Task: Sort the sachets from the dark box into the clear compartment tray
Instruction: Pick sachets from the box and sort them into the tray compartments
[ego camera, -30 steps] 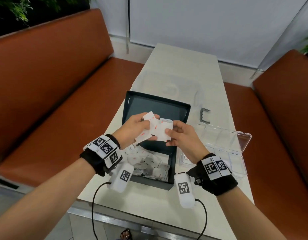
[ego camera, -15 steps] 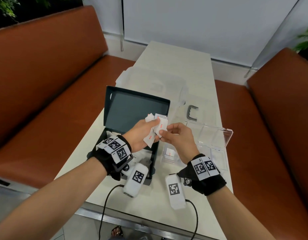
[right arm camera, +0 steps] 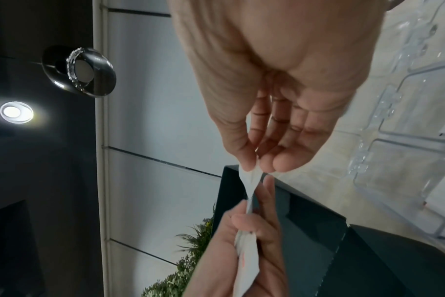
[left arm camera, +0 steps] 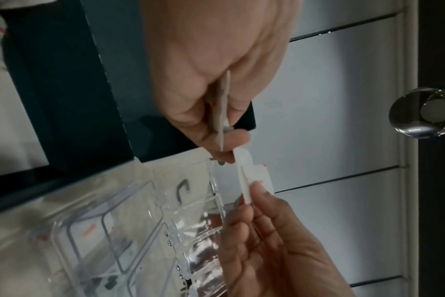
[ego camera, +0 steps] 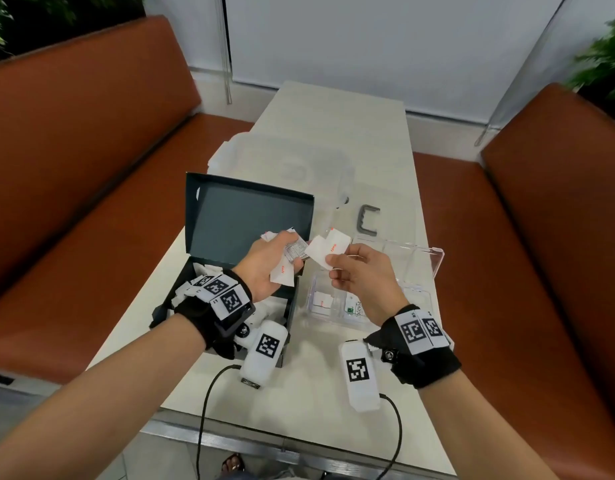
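Barely started imo: clear plastic compartment tray has maybe 2 sachets, open dark cardboard box w/ plenty left. Left hand grips a bunch of white paper sachets, right hand pinches a white salt sachet.

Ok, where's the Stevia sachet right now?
In the head view, the Stevia sachet lies in a near compartment of the clear tray, just below the right hand and right of a white sachet.

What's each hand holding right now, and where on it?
Right hand pinches white salt sachets at their near corner. Left hand grips a bundle of sachets around the middle.
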### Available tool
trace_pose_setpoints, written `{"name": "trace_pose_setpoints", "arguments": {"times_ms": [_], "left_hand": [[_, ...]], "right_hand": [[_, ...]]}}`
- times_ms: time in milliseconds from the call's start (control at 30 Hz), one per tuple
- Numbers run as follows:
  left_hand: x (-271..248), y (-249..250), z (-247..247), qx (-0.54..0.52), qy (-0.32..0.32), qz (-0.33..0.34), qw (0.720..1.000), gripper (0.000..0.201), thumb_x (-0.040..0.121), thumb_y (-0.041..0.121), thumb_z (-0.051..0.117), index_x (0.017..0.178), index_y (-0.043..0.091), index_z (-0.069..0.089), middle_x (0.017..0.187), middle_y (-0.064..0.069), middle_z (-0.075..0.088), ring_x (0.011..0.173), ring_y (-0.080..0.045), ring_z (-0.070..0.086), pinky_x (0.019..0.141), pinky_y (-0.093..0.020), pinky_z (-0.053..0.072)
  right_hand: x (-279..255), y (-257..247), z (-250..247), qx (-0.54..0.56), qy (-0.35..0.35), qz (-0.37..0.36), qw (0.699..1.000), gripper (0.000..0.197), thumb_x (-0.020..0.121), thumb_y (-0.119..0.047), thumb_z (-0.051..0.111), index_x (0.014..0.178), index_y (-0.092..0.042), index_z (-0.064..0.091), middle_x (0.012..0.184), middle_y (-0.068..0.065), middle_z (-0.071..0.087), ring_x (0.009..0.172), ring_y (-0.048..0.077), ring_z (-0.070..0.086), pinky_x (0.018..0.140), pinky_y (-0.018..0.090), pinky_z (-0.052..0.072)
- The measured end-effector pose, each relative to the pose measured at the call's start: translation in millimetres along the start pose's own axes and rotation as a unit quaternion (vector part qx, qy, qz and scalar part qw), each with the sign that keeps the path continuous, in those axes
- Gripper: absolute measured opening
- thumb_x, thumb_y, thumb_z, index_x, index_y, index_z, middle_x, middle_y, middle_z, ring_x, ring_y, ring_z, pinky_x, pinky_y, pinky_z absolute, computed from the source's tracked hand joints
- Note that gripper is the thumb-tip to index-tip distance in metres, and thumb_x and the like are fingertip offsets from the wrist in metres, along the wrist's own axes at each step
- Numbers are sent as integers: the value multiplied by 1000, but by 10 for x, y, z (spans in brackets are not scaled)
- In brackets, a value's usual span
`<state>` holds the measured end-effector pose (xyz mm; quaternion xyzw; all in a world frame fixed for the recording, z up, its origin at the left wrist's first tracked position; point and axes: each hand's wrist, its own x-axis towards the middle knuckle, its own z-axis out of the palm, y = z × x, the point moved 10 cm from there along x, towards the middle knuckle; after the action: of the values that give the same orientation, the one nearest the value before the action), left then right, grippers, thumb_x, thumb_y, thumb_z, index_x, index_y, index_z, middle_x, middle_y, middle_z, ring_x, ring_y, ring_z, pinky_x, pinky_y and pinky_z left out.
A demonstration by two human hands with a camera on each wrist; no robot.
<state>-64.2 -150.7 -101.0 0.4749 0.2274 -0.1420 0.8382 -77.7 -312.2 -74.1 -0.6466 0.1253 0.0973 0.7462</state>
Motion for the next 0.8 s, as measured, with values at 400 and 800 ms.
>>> {"name": "trace_pose_setpoints", "arguments": {"times_ms": [400,800], "left_hand": [[-63,-111,259,234,-88,51,967,17,92,28,64,101,13,64,69,-1,60,57,-11,51,43,-20,40],[-70,213,269,371,-77,144,914,8,86,12,70,92,9,66,68,1,70,51,-8,56,52,-22,48]], "right_hand": [[14,21,-118,42,-2,-2,999,19,82,5,68,98,-1,61,76,12,67,62,17,65,58,22,55],[-25,-234,-209,-142,-49,-63,987,36,82,3,69,112,-7,54,72,15,68,56,19,63,57,29,55]]}}
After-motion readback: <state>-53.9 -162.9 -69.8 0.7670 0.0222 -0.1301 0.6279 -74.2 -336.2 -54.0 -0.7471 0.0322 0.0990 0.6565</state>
